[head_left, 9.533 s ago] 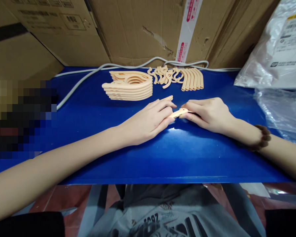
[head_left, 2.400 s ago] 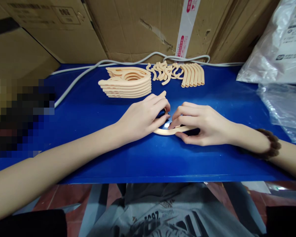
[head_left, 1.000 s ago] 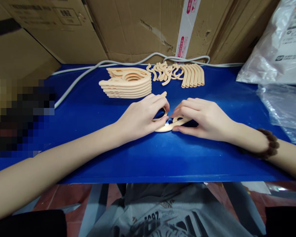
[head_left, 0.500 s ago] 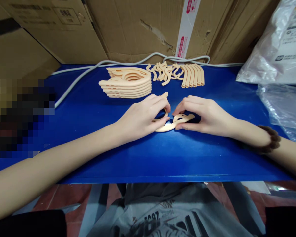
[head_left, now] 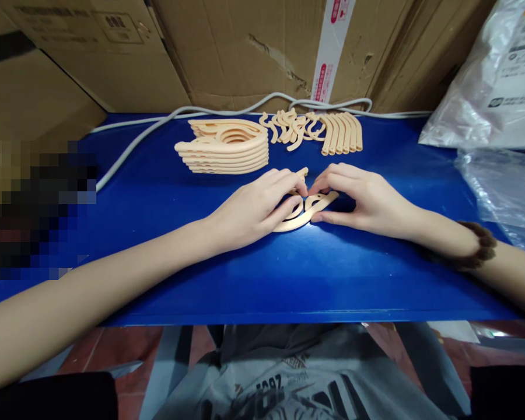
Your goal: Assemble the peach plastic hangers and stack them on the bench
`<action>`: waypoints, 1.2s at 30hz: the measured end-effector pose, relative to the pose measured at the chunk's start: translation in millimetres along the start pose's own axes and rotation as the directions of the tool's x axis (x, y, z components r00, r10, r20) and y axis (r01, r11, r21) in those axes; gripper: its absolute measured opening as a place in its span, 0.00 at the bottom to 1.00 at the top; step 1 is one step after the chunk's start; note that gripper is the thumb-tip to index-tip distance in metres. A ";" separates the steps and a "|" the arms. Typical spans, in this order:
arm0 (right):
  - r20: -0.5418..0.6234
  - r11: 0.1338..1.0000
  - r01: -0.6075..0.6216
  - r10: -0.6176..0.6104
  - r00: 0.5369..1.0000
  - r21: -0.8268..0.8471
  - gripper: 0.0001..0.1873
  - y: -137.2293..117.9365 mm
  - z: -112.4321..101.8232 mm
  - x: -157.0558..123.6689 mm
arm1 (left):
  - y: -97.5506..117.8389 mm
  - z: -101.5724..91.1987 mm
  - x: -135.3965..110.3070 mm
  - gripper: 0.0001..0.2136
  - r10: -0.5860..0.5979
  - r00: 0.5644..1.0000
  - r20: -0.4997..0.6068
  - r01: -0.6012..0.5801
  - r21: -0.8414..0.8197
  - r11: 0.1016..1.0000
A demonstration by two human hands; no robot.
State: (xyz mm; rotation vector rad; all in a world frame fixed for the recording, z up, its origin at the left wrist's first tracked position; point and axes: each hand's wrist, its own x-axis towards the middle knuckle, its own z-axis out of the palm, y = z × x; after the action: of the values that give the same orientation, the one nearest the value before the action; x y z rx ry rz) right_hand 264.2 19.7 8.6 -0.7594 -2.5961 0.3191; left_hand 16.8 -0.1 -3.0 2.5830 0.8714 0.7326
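A curved beige plastic hanger piece (head_left: 301, 219), with rounded openings in it, is held low over the blue table. My left hand (head_left: 269, 201) is closed on its left side, the fingers covering part of it. At the right end my right hand (head_left: 359, 195) grips the same piece between thumb and fingers. Behind the hands stands a stack of matching hanger pieces (head_left: 225, 149). Loose beige hooks (head_left: 293, 128) lie in a small heap to the right of that stack, beside a row of bent beige arms (head_left: 342, 134).
The blue table (head_left: 262, 280) has its front edge close to my body. A white cable (head_left: 157, 123) runs along the back, against cardboard boxes (head_left: 254, 52). Clear plastic bags (head_left: 485, 111) lie at the right. The far left is pixelated.
The held hanger piece has tilted and shifted slightly, its right end moving away from me. My fingers have come closer together over it. The stack and loose parts have stayed put.
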 end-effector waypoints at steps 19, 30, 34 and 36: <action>-0.031 0.998 0.058 -0.058 0.998 -0.007 0.19 2.8 1.0 0.3 | -10.6 2.3 0.6 0.25 0.074 0.997 -0.029 -0.076 -0.068 0.995; -0.019 0.990 -0.012 0.009 1.000 -0.142 0.23 -0.5 -2.3 0.6 | -8.4 0.3 1.1 0.17 0.003 0.991 -0.133 -0.027 -0.175 0.984; 0.022 0.998 -0.032 0.033 0.999 -0.054 0.22 -1.7 -1.6 0.2 | -12.7 -0.5 1.6 0.22 0.018 0.985 -0.174 -0.061 -0.246 0.967; 0.024 0.999 -0.026 0.027 0.999 -0.036 0.18 -0.4 -1.9 0.5 | -13.8 -0.1 1.9 0.24 0.039 0.983 -0.179 -0.075 -0.200 0.977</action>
State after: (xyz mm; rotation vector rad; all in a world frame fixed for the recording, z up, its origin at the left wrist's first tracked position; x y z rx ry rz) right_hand 264.5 19.8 10.6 -0.8076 -2.6234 0.2924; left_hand 11.5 11.6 -8.4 2.3963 0.7289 1.0217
